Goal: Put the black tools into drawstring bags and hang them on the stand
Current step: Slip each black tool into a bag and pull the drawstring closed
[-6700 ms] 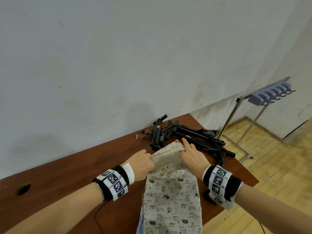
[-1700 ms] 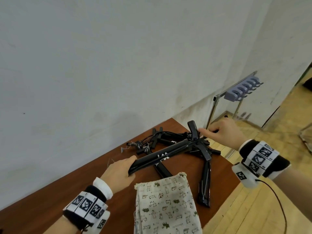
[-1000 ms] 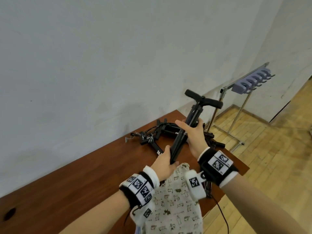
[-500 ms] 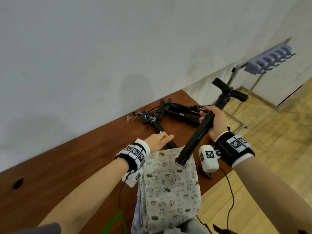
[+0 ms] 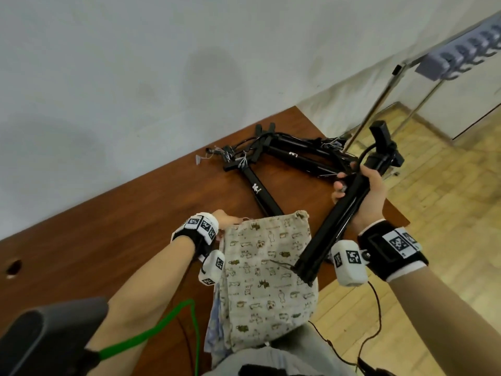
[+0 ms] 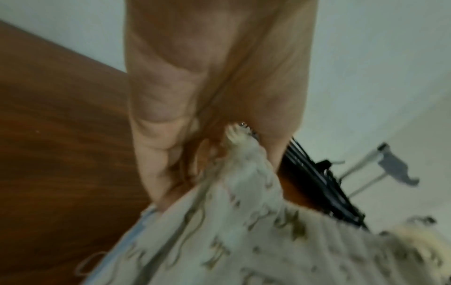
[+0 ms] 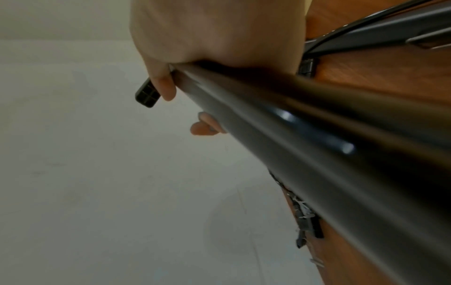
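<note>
My right hand (image 5: 357,191) grips a long black pump-like tool (image 5: 336,215) around its tube (image 7: 305,138); the handle end points up and away, the foot end hovers over the bag. A cream drawstring bag (image 5: 268,278) with small animal prints lies at the table's near edge. My left hand (image 5: 225,219) pinches the bag's upper left corner (image 6: 244,146) at its mouth. Several more black tools (image 5: 284,156) lie in a heap on the brown table (image 5: 108,226) beyond the bag.
A metal stand (image 5: 385,99) with a grey hook rack (image 5: 461,54) rises off the table's far right, on the wooden floor. A pale blue bag (image 5: 214,329) peeks from under the cream one. White wall runs behind the table. A green cord (image 5: 151,332) trails by my left arm.
My right hand has carried the black tool back over the bag, its foot end lower now. My left hand has let go of the tool and taken hold of the bag's corner.
</note>
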`<act>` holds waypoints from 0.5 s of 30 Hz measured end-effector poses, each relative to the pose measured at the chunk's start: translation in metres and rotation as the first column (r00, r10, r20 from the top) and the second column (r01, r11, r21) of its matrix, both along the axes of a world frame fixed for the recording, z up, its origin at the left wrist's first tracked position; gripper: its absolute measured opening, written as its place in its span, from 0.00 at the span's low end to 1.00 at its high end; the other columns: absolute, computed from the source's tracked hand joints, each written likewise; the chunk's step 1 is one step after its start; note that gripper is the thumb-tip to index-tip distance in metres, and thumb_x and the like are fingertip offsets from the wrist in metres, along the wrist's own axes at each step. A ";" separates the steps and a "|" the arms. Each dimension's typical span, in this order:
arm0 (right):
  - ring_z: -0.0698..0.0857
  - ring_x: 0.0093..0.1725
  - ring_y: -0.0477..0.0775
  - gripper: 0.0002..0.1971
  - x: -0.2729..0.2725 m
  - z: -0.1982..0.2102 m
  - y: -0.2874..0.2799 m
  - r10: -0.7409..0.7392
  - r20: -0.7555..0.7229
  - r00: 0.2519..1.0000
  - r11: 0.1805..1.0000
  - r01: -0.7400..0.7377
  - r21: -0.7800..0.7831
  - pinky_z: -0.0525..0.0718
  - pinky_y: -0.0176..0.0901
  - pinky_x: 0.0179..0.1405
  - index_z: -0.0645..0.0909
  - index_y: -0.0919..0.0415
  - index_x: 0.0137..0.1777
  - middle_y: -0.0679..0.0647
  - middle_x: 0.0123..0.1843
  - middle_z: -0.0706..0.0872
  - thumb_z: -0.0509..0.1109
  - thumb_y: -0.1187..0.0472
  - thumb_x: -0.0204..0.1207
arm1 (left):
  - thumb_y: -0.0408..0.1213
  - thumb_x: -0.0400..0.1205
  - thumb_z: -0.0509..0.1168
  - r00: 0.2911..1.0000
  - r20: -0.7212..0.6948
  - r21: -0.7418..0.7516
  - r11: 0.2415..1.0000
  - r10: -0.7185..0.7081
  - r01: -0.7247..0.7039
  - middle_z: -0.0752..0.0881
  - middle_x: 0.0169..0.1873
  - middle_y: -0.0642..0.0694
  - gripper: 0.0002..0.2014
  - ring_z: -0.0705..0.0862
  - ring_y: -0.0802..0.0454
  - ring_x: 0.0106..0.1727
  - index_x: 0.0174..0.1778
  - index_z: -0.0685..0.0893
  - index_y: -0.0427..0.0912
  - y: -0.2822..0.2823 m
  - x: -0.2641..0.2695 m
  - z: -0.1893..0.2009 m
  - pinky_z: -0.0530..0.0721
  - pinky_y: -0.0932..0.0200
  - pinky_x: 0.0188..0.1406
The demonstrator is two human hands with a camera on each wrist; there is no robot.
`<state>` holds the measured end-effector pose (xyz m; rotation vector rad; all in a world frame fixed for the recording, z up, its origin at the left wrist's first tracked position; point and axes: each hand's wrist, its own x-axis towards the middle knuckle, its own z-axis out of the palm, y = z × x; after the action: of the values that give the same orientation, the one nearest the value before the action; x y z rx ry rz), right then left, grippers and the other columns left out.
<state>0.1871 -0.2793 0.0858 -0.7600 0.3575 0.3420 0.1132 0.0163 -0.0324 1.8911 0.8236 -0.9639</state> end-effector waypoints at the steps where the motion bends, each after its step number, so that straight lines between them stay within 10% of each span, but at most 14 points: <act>1: 0.76 0.29 0.50 0.09 0.002 0.003 -0.003 -0.002 0.013 1.000 1.000 0.002 0.016 0.72 0.35 0.23 0.75 0.56 0.54 0.55 0.39 0.79 0.64 0.53 0.78 | 0.55 0.71 0.75 0.999 -0.054 -0.072 0.997 0.009 -0.013 0.84 0.56 0.39 0.31 0.84 0.41 0.60 0.59 0.80 0.32 0.000 0.000 0.004 0.86 0.46 0.59; 9: 0.76 0.33 0.50 0.08 0.014 0.067 -0.022 -0.200 0.209 0.957 0.972 0.168 0.164 0.70 0.34 0.30 0.75 0.57 0.51 0.53 0.39 0.77 0.64 0.54 0.76 | 0.46 0.79 0.71 0.950 -0.062 -0.113 0.948 -0.306 0.298 0.83 0.64 0.39 0.22 0.82 0.43 0.64 0.62 0.82 0.34 -0.017 0.000 0.049 0.85 0.52 0.60; 15: 0.77 0.32 0.50 0.08 -0.009 0.065 0.001 -0.261 0.200 0.944 0.955 0.222 0.196 0.72 0.34 0.28 0.79 0.56 0.43 0.53 0.37 0.79 0.62 0.55 0.77 | 0.49 0.82 0.65 0.965 0.149 -0.181 0.953 -0.217 0.242 0.81 0.53 0.46 0.12 0.80 0.48 0.57 0.51 0.86 0.44 -0.048 -0.020 0.072 0.81 0.58 0.48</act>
<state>0.1783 -0.2782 0.1506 -0.5707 0.2016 0.0512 0.0935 -0.0313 0.0401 1.8790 0.4207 -1.0134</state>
